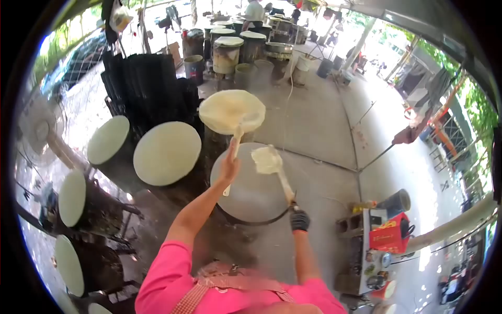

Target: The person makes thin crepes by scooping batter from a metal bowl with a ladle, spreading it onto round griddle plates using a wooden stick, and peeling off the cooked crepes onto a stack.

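My left hand (229,167) is closed around the pale handle of a spatula (238,137). Its blade reaches over a round, cream-coloured sheet of batter (225,109) with a slightly uneven edge. On my right hand (299,219) is a dark glove, and the fingers wrap round a long-handled paddle (285,184). A lump of pale, wet-looking batter (267,159) covers the paddle's far end. Below both tools lies a wide, grey round griddle (248,196) with a dark rim.
Several pale round tops, one large (167,153), stand to the left on dark drums. Behind them rises a black stack (141,83). Lidded drums (227,55) and a person (254,11) are at the back. A red bag (388,235) rests on a side table at right.
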Demonstrator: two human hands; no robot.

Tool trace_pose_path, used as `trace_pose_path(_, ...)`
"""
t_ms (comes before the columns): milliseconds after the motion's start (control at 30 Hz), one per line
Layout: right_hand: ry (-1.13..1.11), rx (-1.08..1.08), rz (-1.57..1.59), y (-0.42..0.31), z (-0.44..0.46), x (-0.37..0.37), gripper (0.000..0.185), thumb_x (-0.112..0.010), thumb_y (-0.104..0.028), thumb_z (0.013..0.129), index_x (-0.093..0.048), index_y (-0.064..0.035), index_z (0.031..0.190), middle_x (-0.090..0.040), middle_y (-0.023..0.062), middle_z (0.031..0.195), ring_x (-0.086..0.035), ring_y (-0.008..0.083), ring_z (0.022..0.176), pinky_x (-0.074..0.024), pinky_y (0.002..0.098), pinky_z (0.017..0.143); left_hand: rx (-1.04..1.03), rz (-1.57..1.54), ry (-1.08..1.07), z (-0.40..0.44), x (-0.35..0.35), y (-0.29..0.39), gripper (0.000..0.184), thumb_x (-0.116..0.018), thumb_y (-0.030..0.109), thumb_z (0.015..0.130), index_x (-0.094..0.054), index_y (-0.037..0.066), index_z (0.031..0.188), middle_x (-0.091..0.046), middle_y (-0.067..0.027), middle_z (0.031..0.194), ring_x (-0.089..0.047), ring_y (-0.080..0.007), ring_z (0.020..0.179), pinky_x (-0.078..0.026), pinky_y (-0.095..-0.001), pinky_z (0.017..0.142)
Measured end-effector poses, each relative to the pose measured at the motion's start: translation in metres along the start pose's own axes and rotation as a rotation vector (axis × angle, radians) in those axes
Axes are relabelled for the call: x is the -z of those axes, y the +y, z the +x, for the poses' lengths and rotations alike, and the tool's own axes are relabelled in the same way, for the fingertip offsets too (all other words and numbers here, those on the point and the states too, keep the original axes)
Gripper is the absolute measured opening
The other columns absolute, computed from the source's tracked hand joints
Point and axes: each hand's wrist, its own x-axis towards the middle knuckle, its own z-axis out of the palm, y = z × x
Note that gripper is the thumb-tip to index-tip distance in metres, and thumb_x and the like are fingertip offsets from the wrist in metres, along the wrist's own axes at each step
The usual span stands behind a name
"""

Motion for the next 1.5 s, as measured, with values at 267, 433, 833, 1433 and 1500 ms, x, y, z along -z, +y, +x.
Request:
trace_pose_path(267,0.166,0.318,-0.080,-0.032,0.044,-0.047,0.039,-0.041,-0.039,0.082,-0.064,-0.0084,0.080,-0.063,0.0144,0.075,-0.061,0.0293,0.070,-0.0473,0.0379,0.057,0.157,-0.147,-0.178,-0.173,0.079,-0.097,0.068,-0.045,0.001,0.067,-0.032,0.020,0.131,-0.058,-0.0167,0.101,-0.059,-0.0206,0.078,-0.046,-0.0292,0.067)
trace_pose_path(433,0.401,0.253,0.088,-0.072,0.000,-0.107,0.031,-0.043,-0.032,0.082,-0.063,-0.0092,0.077,-0.062,0.0121,0.068,-0.060,0.0251,0.062,-0.0455,0.0353,0.049,0.289,-0.125,-0.205,-0.227,0.111,-0.105,0.069,-0.045,0.001,0.067,-0.030,0.018,0.132,-0.055,-0.0161,0.109,-0.057,-0.0195,0.089,-0.044,-0.0266,0.074)
trace_pose_path(833,0.489,1.090,-0.063,-0.032,0.002,-0.082,0.020,-0.045,-0.022,0.083,-0.060,-0.0117,0.091,-0.057,0.0043,0.060,-0.051,0.0203,0.049,-0.0441,0.0341,0.047,0.450,-0.050,-0.268,-0.233,0.120,-0.082,0.068,-0.045,0.003,0.068,-0.028,0.015,0.133,-0.057,-0.0153,0.099,-0.056,-0.0195,0.072,-0.044,-0.0286,0.064)
trace_pose_path(1433,-0.624,0.019,0.840,-0.058,0.064,0.055,0.015,-0.066,-0.022,0.072,-0.062,-0.0104,0.081,-0.057,0.0033,0.062,-0.048,0.0123,0.043,-0.0372,0.0260,0.036,0.606,0.023,-0.143,-0.242,0.089,-0.055,0.065,-0.048,0.012,0.068,-0.030,0.011,0.130,-0.049,-0.0192,0.116,-0.053,-0.0320,0.100,-0.042,-0.0321,0.081)
trace_pose_path(1500,-0.743,0.029,0.723,-0.054,0.059,0.048,0.016,-0.066,-0.022,0.072,-0.062,-0.0099,0.081,-0.058,0.0027,0.064,-0.050,0.0117,0.045,-0.0389,0.0259,0.037,0.558,0.058,-0.081,-0.248,0.089,-0.049,0.064,-0.048,0.011,0.068,-0.032,0.010,0.130,-0.051,-0.0187,0.114,-0.055,-0.0299,0.097,-0.042,-0.0312,0.080)
